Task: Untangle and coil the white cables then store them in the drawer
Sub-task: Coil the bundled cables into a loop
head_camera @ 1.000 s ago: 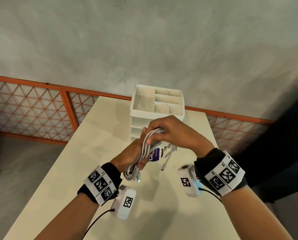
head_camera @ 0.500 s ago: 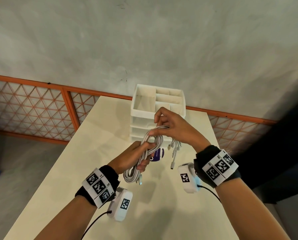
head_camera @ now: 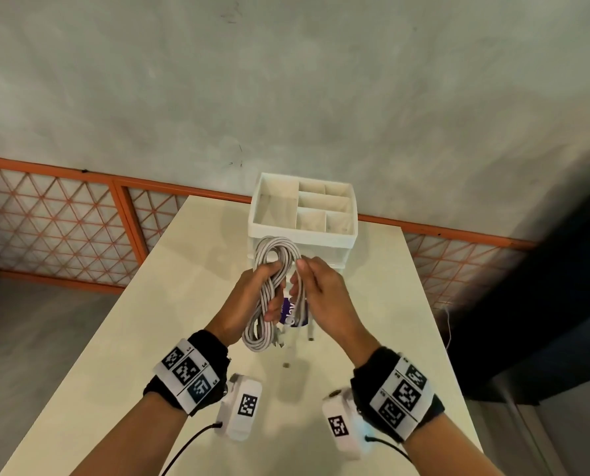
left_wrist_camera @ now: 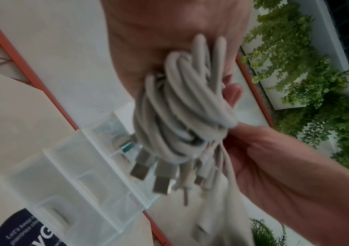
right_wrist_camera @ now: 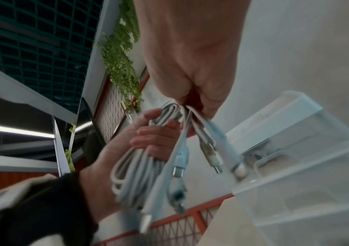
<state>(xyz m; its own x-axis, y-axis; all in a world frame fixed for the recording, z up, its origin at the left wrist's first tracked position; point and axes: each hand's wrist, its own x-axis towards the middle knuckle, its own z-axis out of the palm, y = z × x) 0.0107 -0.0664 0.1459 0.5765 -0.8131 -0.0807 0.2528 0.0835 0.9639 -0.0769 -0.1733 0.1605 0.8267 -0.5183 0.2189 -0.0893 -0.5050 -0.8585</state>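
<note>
Left hand: the left hand point(head_camera: 252, 300) grips the coiled bundle of white cables point(head_camera: 269, 293) round its middle, held above the table point(head_camera: 142, 338).
Right hand: the right hand point(head_camera: 321, 297) pinches loose cable ends beside the coil; plugs point(right_wrist_camera: 215, 166) dangle below, blurred, perhaps four.
Drawer unit: a white drawer unit point(head_camera: 304, 240) with divided tray top stands just behind the hands.
Backdrop: grey wall point(head_camera: 286, 97), orange lattice railing point(head_camera: 53, 228).
</note>
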